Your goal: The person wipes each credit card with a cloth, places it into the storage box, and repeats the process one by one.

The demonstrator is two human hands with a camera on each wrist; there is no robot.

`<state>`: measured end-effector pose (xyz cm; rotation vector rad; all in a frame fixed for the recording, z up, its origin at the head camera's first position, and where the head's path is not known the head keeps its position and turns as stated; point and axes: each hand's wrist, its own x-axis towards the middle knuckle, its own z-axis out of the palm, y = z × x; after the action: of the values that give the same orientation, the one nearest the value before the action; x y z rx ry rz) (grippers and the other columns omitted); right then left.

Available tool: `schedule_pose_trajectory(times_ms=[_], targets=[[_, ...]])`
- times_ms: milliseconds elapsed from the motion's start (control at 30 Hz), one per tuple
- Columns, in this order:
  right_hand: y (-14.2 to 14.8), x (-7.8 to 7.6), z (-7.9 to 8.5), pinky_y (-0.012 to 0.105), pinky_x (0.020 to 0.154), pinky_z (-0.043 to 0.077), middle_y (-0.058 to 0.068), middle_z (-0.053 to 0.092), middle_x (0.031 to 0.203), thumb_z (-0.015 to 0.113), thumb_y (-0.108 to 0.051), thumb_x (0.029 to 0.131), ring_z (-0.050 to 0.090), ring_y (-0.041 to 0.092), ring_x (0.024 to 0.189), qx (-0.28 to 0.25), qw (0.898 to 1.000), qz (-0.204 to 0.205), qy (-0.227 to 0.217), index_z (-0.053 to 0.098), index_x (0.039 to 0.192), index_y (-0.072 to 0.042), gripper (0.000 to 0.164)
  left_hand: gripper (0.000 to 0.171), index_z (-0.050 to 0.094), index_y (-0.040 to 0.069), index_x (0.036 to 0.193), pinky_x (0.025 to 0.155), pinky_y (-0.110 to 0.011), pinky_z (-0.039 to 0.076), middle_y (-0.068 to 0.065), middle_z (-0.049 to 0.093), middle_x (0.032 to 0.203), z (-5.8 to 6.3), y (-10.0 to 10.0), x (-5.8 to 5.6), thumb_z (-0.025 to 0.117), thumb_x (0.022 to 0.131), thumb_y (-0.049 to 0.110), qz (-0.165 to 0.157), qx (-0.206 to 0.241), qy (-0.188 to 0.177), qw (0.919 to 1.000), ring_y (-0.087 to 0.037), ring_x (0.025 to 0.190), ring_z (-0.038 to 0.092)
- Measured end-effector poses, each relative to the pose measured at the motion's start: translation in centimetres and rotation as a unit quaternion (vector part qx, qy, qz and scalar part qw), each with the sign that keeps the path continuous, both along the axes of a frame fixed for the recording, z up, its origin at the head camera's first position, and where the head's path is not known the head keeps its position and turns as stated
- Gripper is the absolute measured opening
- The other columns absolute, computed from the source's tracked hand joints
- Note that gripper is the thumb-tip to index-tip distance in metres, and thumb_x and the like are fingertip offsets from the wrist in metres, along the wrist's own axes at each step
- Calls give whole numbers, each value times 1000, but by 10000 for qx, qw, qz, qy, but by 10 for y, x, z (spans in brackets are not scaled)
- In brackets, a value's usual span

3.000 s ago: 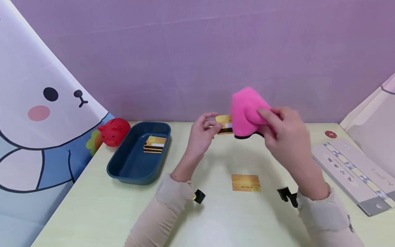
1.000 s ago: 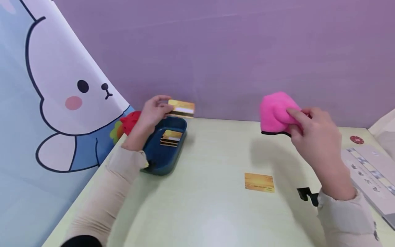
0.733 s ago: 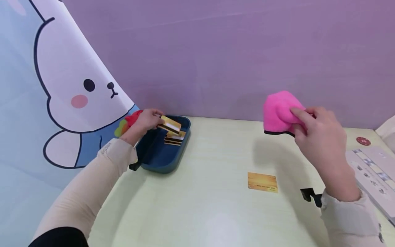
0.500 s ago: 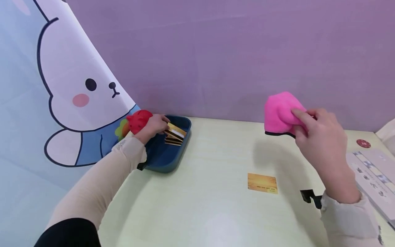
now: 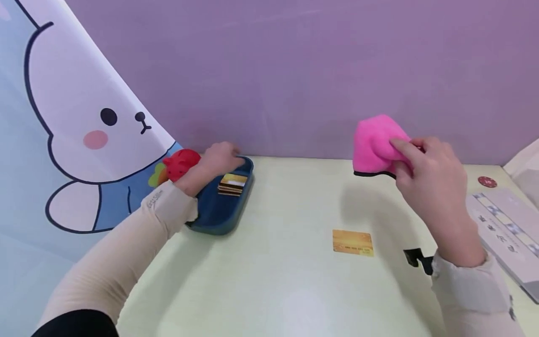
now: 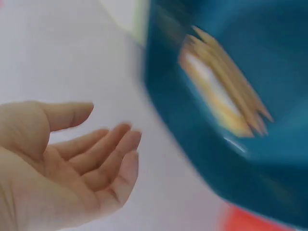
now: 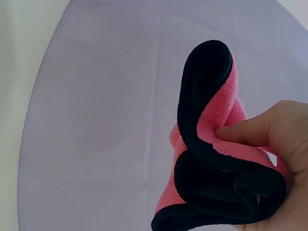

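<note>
My left hand (image 5: 221, 159) is above the far end of a dark blue tray (image 5: 219, 230). In the left wrist view its fingers are loosely bent and hold nothing. Gold cards (image 5: 231, 183) with a dark stripe lie piled inside the tray; they look blurred in the left wrist view. My right hand (image 5: 433, 187) pinches a folded pink cloth (image 5: 372, 147) with black edging, held up above the table. The right wrist view shows the cloth's folds and black edge, with the thumb pressed on the pink side. A single gold card (image 5: 353, 242) lies flat on the table.
A red piggy bank (image 5: 182, 164) stands left of the tray, partly behind my left forearm. At the right lie a pale box-like case (image 5: 505, 229) with writing and a red chip (image 5: 487, 181). A purple backdrop (image 5: 294, 84) rises behind the table.
My left hand has carried a gold card away from the pink cloth to the tray and let it go onto the pile. My right hand still holds the cloth.
</note>
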<state>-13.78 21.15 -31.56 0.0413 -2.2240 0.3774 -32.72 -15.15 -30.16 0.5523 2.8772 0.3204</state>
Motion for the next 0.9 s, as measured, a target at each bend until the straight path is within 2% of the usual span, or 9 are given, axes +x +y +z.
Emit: schedule_pose_trajectory(times_ms=[67,167,267,333,400,500,600,767,900], targets=[[-1,0,2,60,68,40,27,63,103,56,-3,89,53,46,88,-14,10000,-2,-10,73,119,-8,35,40,63,6,132,90,-40,54,-14,69,122,6,30,22,61,99,28,-536,64,-297,9981,-27,104,67],[-3,-1,4,60,68,40,27,63,103,56,-3,89,54,47,90,-20,10000,11,33,73,118,-7,35,47,56,11,142,98,-38,52,-9,67,131,-2,76,59,62,99,31,-1292,-12,-974,9868,-22,116,65],[-6,-3,3,60,68,41,28,63,103,57,-3,88,54,48,90,-1,10000,48,64,73,118,-6,34,54,50,13,146,104,-36,49,-5,62,139,-26,112,90,65,98,31,-1865,-293,-1284,9736,-20,125,60],[-7,-3,3,59,68,42,28,62,102,57,-2,88,54,48,89,2,10000,62,64,73,118,-5,34,57,49,13,147,104,-34,49,-4,59,140,-44,130,106,68,95,31,-2164,-559,-1239,9668,-18,125,58],[-10,-4,2,59,68,42,27,62,103,57,-2,88,54,47,90,-30,10000,67,36,73,118,-6,34,58,52,13,143,99,-30,50,-2,60,134,-62,144,117,72,92,32,-2388,-813,-1058,9619,-16,118,58],[-11,-5,2,58,68,41,27,63,103,57,-2,89,54,46,90,-71,9999,62,51,74,119,-7,34,55,55,15,134,85,-26,48,2,56,117,-80,160,126,76,88,35,-2676,-1198,-712,9534,-13,102,52],[-12,-6,2,58,68,42,26,63,103,58,-2,88,55,46,90,-68,9999,72,107,74,118,-8,34,59,51,17,133,81,-27,45,3,51,116,-88,171,133,77,85,39,-2853,-1425,-535,9463,-13,101,46],[-12,-6,2,58,65,42,25,64,102,59,-2,88,55,45,90,-17,9998,75,172,75,117,-9,34,65,48,18,135,86,-29,44,2,49,121,-89,182,135,77,83,45,-3122,-1744,-478,9327,-14,106,43],[-11,-5,1,58,65,42,24,64,102,59,-1,87,55,45,90,-24,9999,56,119,75,117,-9,35,60,51,18,127,83,-27,43,3,47,112,-90,185,129,79,81,45,-3100,-1745,-692,9320,-14,103,43]])
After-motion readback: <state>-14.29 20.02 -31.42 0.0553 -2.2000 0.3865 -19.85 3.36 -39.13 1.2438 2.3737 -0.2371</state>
